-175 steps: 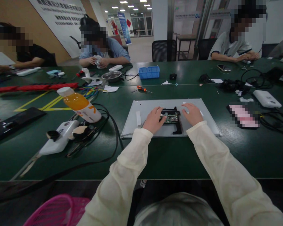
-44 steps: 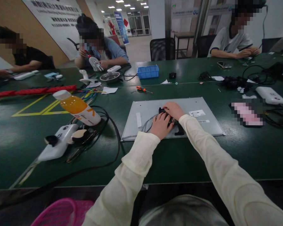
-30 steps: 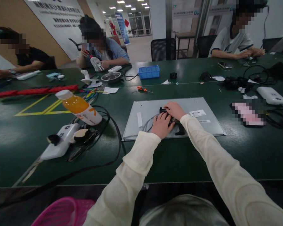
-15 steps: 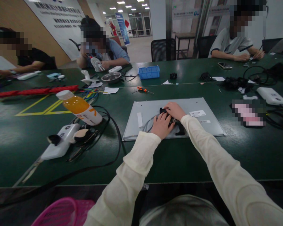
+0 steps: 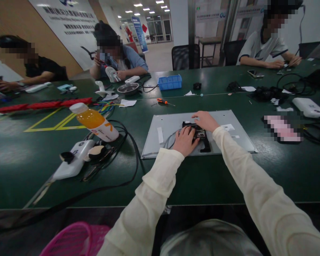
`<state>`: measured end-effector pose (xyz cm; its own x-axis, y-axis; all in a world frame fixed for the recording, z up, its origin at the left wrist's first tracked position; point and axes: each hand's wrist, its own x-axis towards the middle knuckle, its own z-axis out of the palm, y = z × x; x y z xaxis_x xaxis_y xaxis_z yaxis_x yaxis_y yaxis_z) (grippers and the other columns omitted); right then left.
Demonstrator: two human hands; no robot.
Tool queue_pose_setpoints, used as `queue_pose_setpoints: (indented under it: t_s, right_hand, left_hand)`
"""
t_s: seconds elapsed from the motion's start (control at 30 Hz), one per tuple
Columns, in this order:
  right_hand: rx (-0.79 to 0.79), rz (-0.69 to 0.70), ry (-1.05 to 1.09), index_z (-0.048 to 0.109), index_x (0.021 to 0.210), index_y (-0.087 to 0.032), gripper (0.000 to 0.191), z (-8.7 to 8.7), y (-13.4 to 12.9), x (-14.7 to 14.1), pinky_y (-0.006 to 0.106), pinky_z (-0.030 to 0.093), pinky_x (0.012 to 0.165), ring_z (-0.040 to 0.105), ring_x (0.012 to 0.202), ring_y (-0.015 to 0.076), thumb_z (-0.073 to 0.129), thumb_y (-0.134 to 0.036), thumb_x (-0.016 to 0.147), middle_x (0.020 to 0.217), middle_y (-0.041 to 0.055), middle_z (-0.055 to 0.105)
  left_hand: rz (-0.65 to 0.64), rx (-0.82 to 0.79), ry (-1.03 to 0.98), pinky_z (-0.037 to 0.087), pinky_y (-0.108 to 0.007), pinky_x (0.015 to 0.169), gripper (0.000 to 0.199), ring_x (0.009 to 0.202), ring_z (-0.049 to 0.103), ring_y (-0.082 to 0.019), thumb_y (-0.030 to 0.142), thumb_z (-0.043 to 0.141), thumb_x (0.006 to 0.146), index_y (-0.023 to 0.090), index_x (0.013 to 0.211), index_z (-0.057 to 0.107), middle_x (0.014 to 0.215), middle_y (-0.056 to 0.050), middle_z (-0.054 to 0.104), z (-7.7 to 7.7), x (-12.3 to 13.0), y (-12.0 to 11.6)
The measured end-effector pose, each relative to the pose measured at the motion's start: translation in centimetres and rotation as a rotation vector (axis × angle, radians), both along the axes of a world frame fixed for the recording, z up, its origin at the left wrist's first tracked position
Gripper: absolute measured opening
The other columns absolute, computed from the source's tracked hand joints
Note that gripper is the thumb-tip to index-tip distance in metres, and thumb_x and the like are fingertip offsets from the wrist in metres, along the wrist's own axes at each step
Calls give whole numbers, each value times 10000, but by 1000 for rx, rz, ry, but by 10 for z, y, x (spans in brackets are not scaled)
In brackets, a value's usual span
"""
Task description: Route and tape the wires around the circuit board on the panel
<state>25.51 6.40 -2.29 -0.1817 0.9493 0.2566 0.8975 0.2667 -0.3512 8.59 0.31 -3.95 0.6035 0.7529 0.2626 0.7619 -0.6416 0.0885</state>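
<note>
A flat grey panel (image 5: 170,124) with white labels lies on the dark green table (image 5: 213,185). On its middle sits a black bracket-like part (image 5: 206,145) with a small circuit board (image 5: 201,132) on it. My left hand (image 5: 185,141) rests on the left side of this part, fingers spread. My right hand (image 5: 204,121) is over the part's upper right edge, its fingers apart and partly extended; whether they touch the part is hard to tell. A thin grey cable (image 5: 170,139) curves out to the left of my left hand.
To the left are an orange drink bottle (image 5: 96,122), a white power bank (image 5: 74,160) and black cables. Beyond the panel lie an orange screwdriver (image 5: 162,101) and a blue basket (image 5: 170,82). A pink phone (image 5: 282,128) lies right. People sit across the table.
My right hand has lifted and shifted slightly right, uncovering more of the black part and circuit board. My left hand stays on the part. The whole view has shifted slightly.
</note>
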Motion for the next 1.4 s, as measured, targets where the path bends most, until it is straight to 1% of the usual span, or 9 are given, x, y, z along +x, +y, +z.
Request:
queue_pose_setpoints:
  t_s: [0.1,0.2,0.33,0.43,0.6,0.83,1.07,1.27,1.4]
  right_hand:
    - [-65,-92,-51,678,1065,-124,320,9,-11,31,323,376,986,571,1079,233,505,-154,798,1116,119,654]
    - [-96,-170,-99,663,1096,-128,347,6,-28,70,338,390,972,573,1077,249,535,-165,776,1120,125,650]
    - [-100,-287,-113,633,1142,-146,401,-15,-53,108,341,405,956,568,1084,245,579,-187,746,1144,127,635]
    - [-127,-364,-87,636,1136,-141,416,-32,-62,119,325,441,891,608,997,242,612,-246,734,1096,143,646]
    - [-146,-375,-41,653,1100,-133,407,-42,-62,118,303,454,838,627,901,214,629,-278,721,1031,132,664]
    - [-150,-355,64,697,948,-168,249,-37,-68,112,254,460,766,638,796,158,599,-191,720,844,49,703]
    - [-121,-369,93,710,834,-171,160,-28,-74,106,291,485,770,652,779,184,608,-247,736,793,55,709]
    - [-326,-303,653,665,962,-152,237,-21,-77,82,222,512,535,643,593,135,630,-224,740,729,56,704]
    - [-447,-272,895,648,905,-142,154,-17,-80,65,167,482,464,626,542,102,628,-183,758,699,58,699]
  left_hand:
    - [-5,15,2,316,-462,1026,418,1313,310,-254,418,386,902,211,1263,432,1362,-100,434,2,0,-2]
    - [-32,23,7,296,-467,1048,391,1325,303,-245,373,365,913,220,1267,431,1371,-89,434,4,1,-5]
    - [-97,30,30,253,-464,1084,381,1340,295,-218,320,319,931,213,1283,421,1384,-78,434,7,5,-10]
    - [-135,36,39,222,-466,1102,381,1342,297,-197,302,300,939,218,1296,407,1385,-69,439,7,8,-12]
    - [-141,3,52,205,-460,1109,387,1349,285,-196,313,325,934,218,1302,400,1389,-70,436,7,8,-12]
    - [-147,-25,40,209,-476,1101,395,1344,290,-215,320,340,928,214,1303,401,1375,-70,447,5,8,-10]
    - [-151,-32,49,223,-454,1094,405,1317,330,-211,306,354,919,210,1310,394,1368,-74,451,7,8,-10]
    - [-142,-35,60,242,-420,1081,403,1285,374,-206,274,359,912,210,1309,398,1367,-76,451,7,9,-10]
    - [-140,-19,53,248,-410,1075,392,1265,394,-201,256,338,919,206,1302,404,1362,-73,459,6,9,-10]
